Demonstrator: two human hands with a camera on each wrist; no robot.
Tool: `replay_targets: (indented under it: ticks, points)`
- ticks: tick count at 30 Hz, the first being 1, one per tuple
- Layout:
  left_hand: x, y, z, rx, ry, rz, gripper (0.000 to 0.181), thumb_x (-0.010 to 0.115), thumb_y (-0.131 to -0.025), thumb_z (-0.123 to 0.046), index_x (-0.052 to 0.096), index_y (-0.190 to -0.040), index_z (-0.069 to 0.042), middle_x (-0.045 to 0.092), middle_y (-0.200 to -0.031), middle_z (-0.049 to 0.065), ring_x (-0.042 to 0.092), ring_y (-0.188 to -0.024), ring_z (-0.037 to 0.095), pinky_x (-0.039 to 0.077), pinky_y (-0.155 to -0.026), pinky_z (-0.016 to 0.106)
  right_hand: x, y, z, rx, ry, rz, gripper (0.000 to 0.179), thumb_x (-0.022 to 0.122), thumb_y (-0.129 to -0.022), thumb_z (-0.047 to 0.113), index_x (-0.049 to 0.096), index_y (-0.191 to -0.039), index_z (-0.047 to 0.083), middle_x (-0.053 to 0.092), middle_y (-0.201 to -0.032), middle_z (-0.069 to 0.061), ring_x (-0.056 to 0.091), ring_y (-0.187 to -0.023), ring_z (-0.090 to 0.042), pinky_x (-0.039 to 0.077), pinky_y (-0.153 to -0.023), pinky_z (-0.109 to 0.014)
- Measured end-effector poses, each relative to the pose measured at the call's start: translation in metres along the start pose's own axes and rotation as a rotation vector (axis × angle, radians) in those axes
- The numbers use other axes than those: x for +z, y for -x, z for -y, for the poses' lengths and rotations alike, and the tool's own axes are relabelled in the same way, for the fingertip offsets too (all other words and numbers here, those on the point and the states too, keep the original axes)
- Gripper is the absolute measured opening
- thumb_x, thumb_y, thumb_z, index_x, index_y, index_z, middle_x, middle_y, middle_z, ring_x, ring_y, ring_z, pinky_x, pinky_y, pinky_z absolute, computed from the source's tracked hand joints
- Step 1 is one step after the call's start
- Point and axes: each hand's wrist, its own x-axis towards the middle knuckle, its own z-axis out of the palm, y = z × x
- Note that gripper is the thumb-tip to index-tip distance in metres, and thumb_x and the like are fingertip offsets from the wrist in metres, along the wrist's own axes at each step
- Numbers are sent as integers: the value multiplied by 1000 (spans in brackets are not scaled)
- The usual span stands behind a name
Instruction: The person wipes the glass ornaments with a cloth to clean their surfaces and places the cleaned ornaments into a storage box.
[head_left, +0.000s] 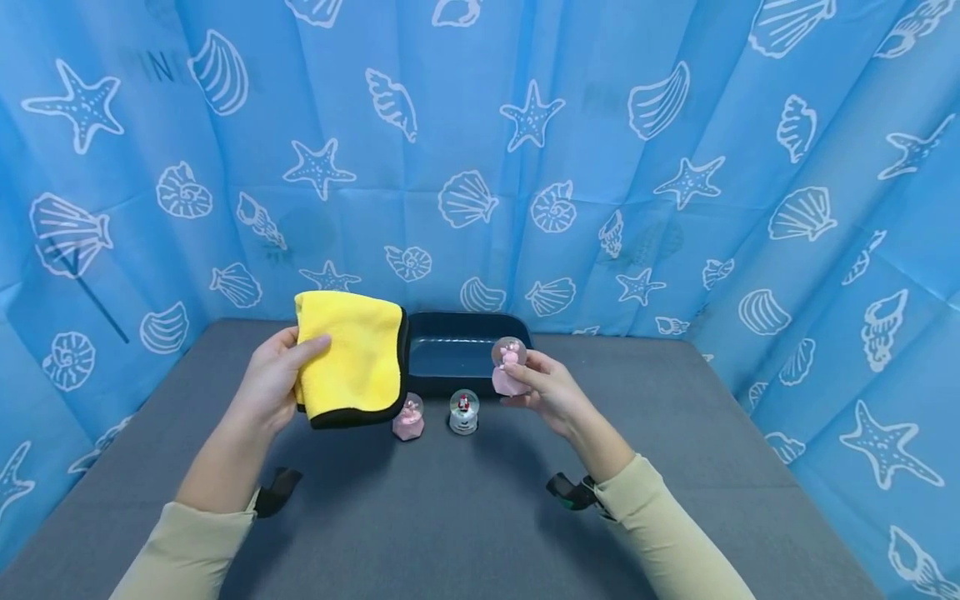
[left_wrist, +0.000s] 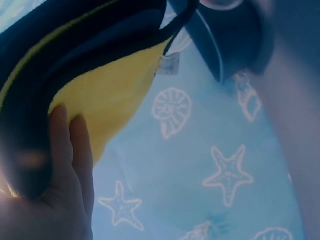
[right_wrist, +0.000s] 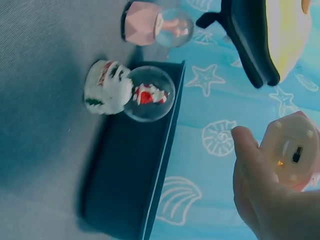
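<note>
Blue shell-patterned curtain [head_left: 525, 250] hangs behind a grey table [head_left: 420, 533]. Dark blue tray [head_left: 442, 385] sits at the table's far side, long wall facing the person. Yellow cloth [head_left: 352, 358], folded, black-edged, is held up and overlaps the tray's left end in the head view. Left hand [head_left: 273, 367] grasps the cloth by its left side, thumb on the yellow face. Right hand [head_left: 551, 392] grasps the held pink globe [head_left: 507, 379] at its base, raised by the tray's front right corner; right wrist view shows its underside and a small switch. Santa globe [head_left: 463, 412] stands upright just in front of the tray; standing pink globe [head_left: 408, 418] is upright to its left, partly covered by the cloth's edge in the head view.

Risks (judged): a low sweep of the cloth could topple the standing pink globe, since its loose corner hangs close by. The held pink globe could slip from a fingertip grip, or knock the tray rim if lowered crookedly.

Edges and room: the tray's back wall is near the curtain, so little play there. Wider room lies right of the right hand and on the near table, in front of the two standing globes.
</note>
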Motion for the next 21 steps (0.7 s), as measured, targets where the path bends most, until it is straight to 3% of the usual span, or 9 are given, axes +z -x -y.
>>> replay_targets:
  ticks: [8, 12, 18, 21]
  points:
    - [19, -3, -1, -5, 4, -5, 58, 61, -97, -25, 31, -139, 2, 53, -114, 6, 65, -93, 10, 55, -80, 30, 10, -2, 1, -21, -44, 29, 33, 54, -100, 18, 50, -126, -1, 53, -114, -10, 53, -97, -20, 53, -81, -37]
    - [28, -4, 0, -5, 7, -15, 56, 59, -98, -23, 31, -139, 2, 53, -115, 7, 65, -93, 10, 55, -80, 30, 14, -1, 2, -26, -62, 49, 28, 52, -101, 20, 53, -122, 0, 57, -106, -6, 56, -93, -18, 54, -80, -39]
    - [42, -6, 1, -6, 20, -14, 54, 58, -99, -21, 32, -140, 3, 53, -117, 11, 65, -93, 11, 55, -80, 31, 21, -2, 2, -39, -55, 98, 39, 49, -103, 22, 46, -133, -3, 58, -101, -5, 63, -98, -22, 50, -89, -52]
    - [47, -7, 2, -2, 12, -12, 54, 57, -99, -19, 31, -140, 4, 52, -119, 14, 65, -93, 13, 55, -81, 32, 25, -3, 1, -29, -21, 88, 43, 50, -103, 26, 46, -134, -3, 58, -103, -6, 62, -96, -20, 51, -88, -48]
